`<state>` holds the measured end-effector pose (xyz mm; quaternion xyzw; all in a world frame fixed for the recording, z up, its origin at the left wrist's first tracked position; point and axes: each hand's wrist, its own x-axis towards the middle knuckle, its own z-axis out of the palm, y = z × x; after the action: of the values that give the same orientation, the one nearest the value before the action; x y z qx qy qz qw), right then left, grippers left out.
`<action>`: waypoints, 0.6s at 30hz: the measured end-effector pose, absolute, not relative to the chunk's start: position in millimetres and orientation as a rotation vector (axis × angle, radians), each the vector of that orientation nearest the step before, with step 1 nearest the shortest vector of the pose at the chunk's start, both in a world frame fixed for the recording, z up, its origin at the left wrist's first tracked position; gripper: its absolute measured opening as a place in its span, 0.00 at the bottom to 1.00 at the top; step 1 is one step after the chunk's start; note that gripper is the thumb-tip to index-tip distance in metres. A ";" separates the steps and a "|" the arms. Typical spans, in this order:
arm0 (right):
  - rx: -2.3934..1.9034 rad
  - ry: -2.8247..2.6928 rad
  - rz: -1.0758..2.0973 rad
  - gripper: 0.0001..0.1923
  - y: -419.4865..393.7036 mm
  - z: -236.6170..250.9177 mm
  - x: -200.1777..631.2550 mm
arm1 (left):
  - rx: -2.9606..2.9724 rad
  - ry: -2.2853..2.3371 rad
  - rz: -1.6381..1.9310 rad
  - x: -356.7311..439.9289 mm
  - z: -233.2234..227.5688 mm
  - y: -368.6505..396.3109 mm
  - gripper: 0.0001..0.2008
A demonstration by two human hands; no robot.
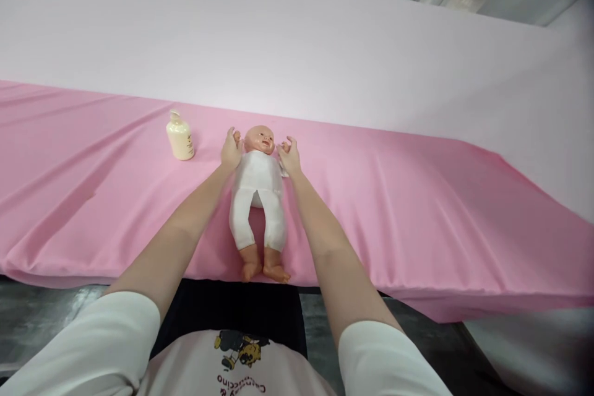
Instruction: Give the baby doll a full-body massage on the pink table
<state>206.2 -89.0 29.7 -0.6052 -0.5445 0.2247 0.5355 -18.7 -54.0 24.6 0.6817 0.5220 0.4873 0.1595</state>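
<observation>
A baby doll (258, 176) in a white outfit lies on its back, head away from me and bare feet near the table's front edge. Beside its head on the left, my left hand (231, 150) is closed round one of the doll's arms, whose small hand shows past my fingers. On the other side my right hand (290, 156) grips the doll's other arm, raised level with its head. Parts of both doll arms are hidden by my hands.
A cream pump bottle (180, 137) stands upright to the left of the doll. The pink cloth (394, 210) over the table is wrinkled. A white wall (297, 49) rises behind the table, with glass panels above it.
</observation>
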 end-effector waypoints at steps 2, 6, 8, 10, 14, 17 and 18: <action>-1.566 -1.272 0.485 0.31 -79.1 20.4 202.4 | 1.811 1.664 1.335 -16.1 15.1 -37.9 0.24; -1.727 -1.257 0.422 0.35 -61.3 7.4 201.4 | 1.674 1.833 1.253 -13.9 1.3 -13.1 0.15; -1.782 -1.238 0.408 0.37 -51.2 3.7 202.1 | 1.700 1.889 1.182 -10.6 -2.2 -4.7 0.13; -1.862 -1.251 0.386 0.34 -40.9 0.5 202.3 | 1.757 1.913 1.125 -6.2 -4.2 0.6 0.12; -2.002 -1.413 0.404 0.18 -25.4 -3.4 200.3 | 1.808 1.903 1.096 0.2 -3.1 3.0 0.09; -2.015 -1.424 0.421 0.13 -23.6 -1.3 198.9 | 1.830 1.915 1.005 1.1 1.7 -0.5 0.09; -2.015 -1.423 0.419 0.13 -25.2 0.3 198.6 | 1.833 1.915 0.989 0.9 3.4 -2.6 0.09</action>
<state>198.6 -25.2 0.3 -0.7645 -0.5399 0.1589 0.3144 0.9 -2.6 3.4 0.6399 0.6686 0.3452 0.1558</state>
